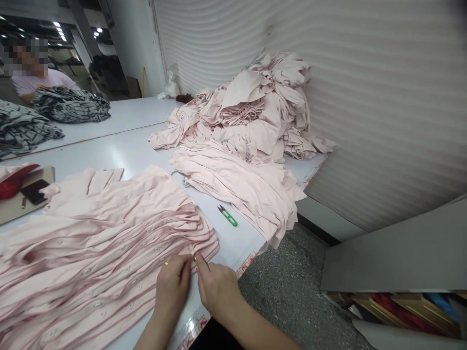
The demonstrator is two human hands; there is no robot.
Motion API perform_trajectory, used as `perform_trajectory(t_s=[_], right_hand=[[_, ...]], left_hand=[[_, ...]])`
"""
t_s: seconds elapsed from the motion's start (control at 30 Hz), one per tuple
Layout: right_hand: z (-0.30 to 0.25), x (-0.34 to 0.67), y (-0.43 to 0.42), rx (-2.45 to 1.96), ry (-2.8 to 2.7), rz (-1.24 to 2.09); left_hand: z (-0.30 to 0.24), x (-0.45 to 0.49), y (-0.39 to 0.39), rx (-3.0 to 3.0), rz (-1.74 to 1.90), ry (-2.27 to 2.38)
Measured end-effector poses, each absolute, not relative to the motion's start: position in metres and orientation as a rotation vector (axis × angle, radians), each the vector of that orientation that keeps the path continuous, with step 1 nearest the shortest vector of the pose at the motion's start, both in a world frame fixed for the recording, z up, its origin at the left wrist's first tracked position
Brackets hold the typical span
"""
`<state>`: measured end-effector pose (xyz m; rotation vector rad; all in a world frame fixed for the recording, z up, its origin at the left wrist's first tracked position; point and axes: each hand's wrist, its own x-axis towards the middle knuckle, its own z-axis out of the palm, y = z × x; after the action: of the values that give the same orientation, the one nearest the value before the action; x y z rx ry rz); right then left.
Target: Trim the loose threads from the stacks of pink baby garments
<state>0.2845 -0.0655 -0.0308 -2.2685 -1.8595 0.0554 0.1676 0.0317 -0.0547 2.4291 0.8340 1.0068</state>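
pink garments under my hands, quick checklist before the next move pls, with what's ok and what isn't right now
1. Left hand at the edge of the front pink garments: ok.
2. Left hand gripping just one layer: cannot tell; the fingertips are partly hidden.
3. Thin object in the right hand: ok, held near the fingertips; exactly what it is, cannot tell.
4. Green snips lying apart from both hands: ok, on the table.
5. Second pink bundle fully on the table: not ok, one end hangs past the edge.
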Motion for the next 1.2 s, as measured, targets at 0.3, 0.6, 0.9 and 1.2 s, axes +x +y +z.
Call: perform_trajectory(t_s=[0.3, 0.6, 0.9, 1.2], right_hand=[[-0.02, 0.312, -0.074, -2.105, -2.086, 0.192], [-0.024, 0.302, -0.069, -1.86, -1.711, 0.44], [-0.028, 0.259, -0.059, -1.895, -1.975, 0.238], [-0.041, 0.235, -0.045, -2.295, -1.974, 0.036]], left_hand=[[-0.054, 0.181, 0.041, 2.578, 0.952, 1.049], [-0.051, 0.128, 0.03, 2.697, 0.89, 1.314], [-0.047, 0.116, 0.033, 2.668, 0.975, 1.104], [-0.06, 0.131, 0.035, 2.653, 0.846, 1.167]])
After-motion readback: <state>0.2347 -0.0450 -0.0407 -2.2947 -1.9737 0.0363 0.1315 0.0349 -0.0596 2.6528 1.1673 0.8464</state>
